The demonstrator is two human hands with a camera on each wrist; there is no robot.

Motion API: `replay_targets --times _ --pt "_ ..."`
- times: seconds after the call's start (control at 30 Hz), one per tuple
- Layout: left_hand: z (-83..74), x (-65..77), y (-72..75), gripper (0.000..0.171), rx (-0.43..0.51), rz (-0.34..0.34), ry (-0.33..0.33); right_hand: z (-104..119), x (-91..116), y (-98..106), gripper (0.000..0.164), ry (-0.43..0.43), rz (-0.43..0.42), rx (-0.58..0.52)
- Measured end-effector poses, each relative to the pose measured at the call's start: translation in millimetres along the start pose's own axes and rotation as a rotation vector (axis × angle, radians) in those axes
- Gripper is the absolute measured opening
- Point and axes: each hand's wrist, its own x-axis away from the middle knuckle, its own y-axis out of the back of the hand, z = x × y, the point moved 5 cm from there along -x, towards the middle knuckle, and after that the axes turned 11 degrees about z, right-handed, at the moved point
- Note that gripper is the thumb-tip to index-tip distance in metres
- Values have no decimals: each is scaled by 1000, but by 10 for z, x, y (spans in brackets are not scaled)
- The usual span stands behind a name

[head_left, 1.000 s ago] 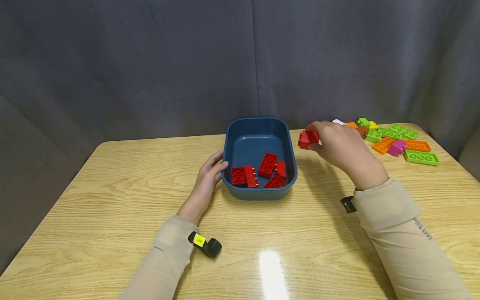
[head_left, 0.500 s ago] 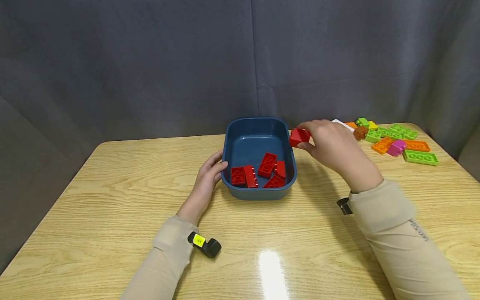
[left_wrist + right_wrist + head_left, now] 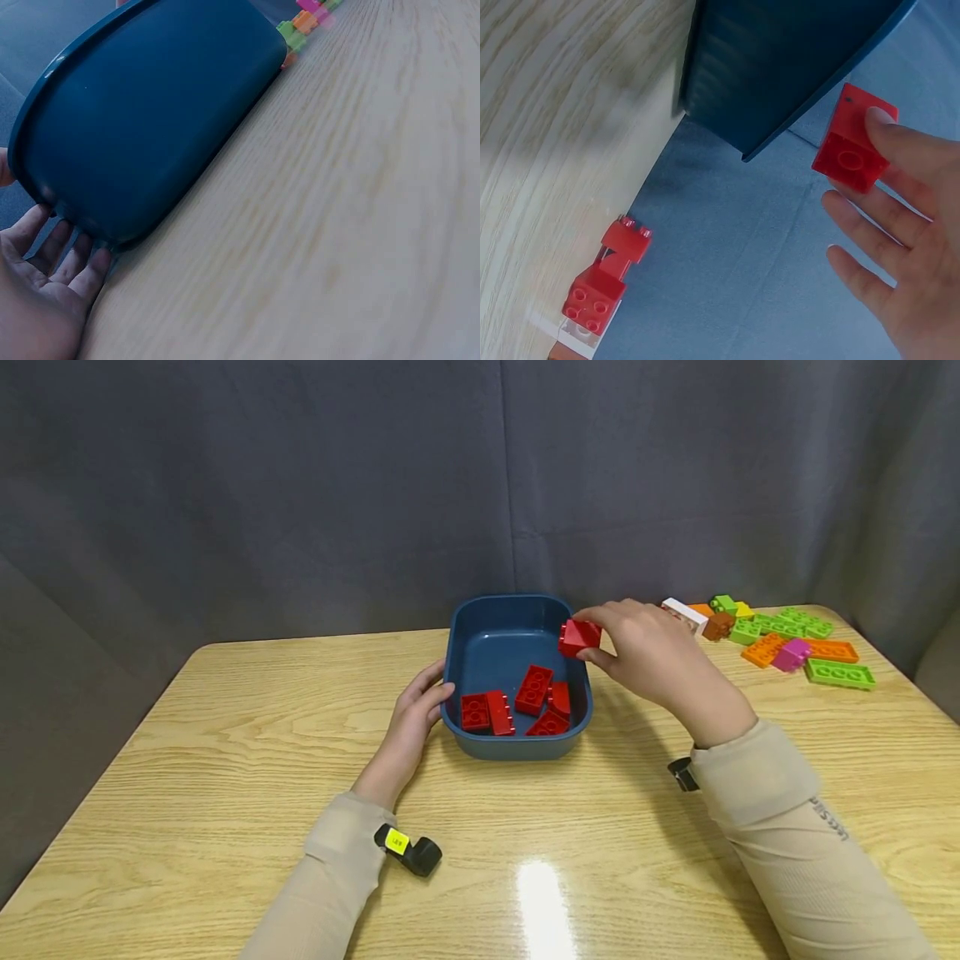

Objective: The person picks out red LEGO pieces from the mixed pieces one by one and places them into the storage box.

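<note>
A red toy brick (image 3: pixel 579 637), hollow underneath with a sloped face, is pinched between the thumb and fingers of my right hand (image 3: pixel 648 656). It hangs above the right rim of a dark blue bin (image 3: pixel 513 750). In the right wrist view the brick (image 3: pixel 855 139) is apart from the bin (image 3: pixel 780 67). Several red bricks (image 3: pixel 534 690) lie in the near half of the bin. My left hand (image 3: pixel 411 718) rests against the bin's left side; in the left wrist view its fairly straight fingers (image 3: pixel 90 271) touch the outer wall.
At the table's back right lie several loose bricks: green ones (image 3: pixel 840 674), orange ones (image 3: pixel 831 650), a magenta one (image 3: pixel 792 655) and a white one (image 3: pixel 685 616). In the right wrist view red bricks (image 3: pixel 594 298) sit by the white one. A grey curtain (image 3: pixel 360 493) hangs behind the table.
My right hand has moved left with the red brick, from beside the bin to over its right rim. More of the white brick shows. My left hand and the bin have stayed put.
</note>
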Motion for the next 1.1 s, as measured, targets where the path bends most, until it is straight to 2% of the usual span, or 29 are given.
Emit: replay_targets --times 0.33,0.53,0.9,1.1 --pt "18 2 6 50 5 -7 2 56 -12 -53 43 51 24 -46" --pt "21 -2 1 50 4 -13 2 102 -27 -94 45 65 45 -37" --pt "3 4 -1 51 -2 0 -1 238 -38 -165 47 135 30 -18" --pt "12 -6 4 51 7 -1 0 271 -35 -162 47 131 35 -5"
